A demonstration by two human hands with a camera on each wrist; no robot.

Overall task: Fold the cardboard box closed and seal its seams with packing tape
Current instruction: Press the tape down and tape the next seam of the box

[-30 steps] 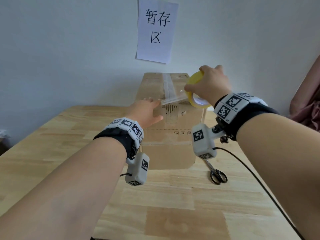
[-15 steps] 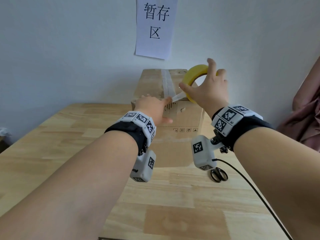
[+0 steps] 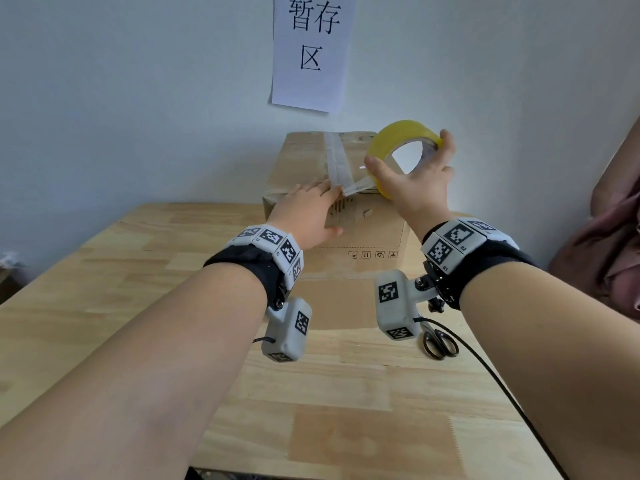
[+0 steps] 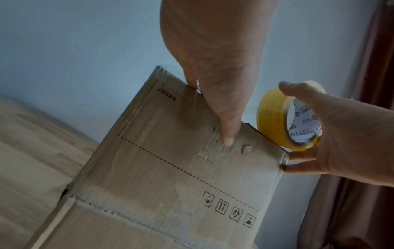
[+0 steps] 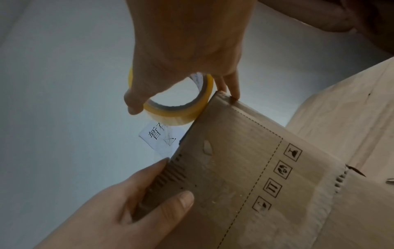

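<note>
Corrugated cardboard box (image 3: 363, 233) under flat left hand (image 3: 306, 216); right hand (image 3: 412, 188) fingers clamp round yellow tape roll (image 3: 398, 147).

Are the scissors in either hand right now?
No. The scissors lie on the table, while the right hand holds the tape roll and the left hand presses the box.

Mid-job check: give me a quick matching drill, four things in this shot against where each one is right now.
1. tape roll
2. left hand
3. scissors
4. paper sign

a. stuck on the wall
b. lying on the wooden table
c. gripped in the right hand
d. pressing on the cardboard box

Pairs: 1-c, 2-d, 3-b, 4-a
</note>
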